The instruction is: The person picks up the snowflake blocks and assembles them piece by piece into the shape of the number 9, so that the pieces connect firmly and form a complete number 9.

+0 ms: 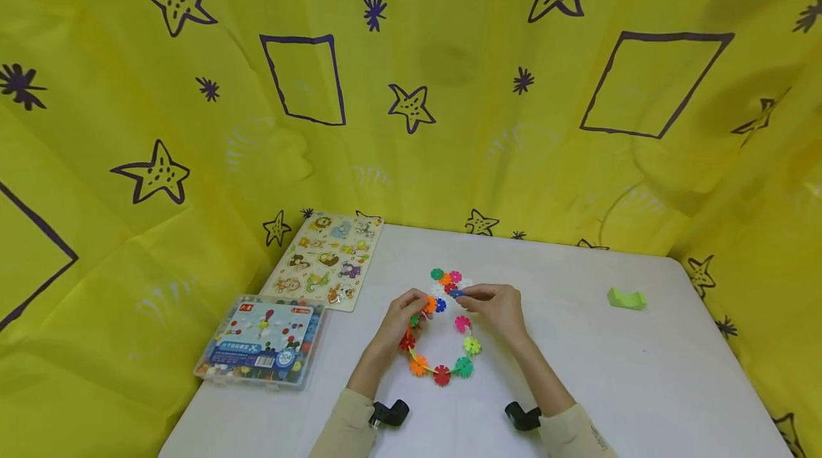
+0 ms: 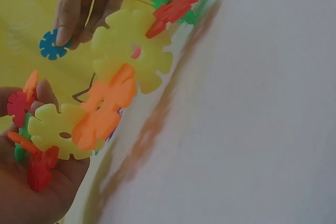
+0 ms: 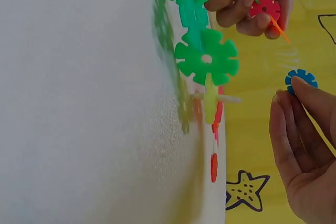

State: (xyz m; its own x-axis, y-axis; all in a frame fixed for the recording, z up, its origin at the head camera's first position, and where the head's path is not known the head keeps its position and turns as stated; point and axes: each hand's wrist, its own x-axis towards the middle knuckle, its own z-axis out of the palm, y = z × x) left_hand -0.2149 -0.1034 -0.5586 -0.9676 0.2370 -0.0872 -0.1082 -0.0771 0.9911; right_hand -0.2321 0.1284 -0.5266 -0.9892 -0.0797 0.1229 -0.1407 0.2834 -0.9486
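1. Snowflake-disc chain [image 1: 443, 344] lies looped on the tabletop [image 1: 642, 372]; your left hand [image 1: 403, 312] grips its end.
2. Left wrist: curled fingers [image 2: 44, 95] clamp several discs; steady them.
3. Right wrist: your right hand [image 3: 302, 145] pinches the blue disc [image 3: 301, 79], seemingly unattached; align slots squarely.

white table [image 1: 642, 372] against a yellow star-printed cloth backdrop [image 1: 449, 123].

Two bare hands, the left hand [image 1: 403, 315] and the right hand [image 1: 497, 308], come out of long beige sleeves [image 1: 349, 422] with loose cuffs. A small black camera mount [image 1: 389, 413] sits at each wrist, toward 6 o'clock of the hands.
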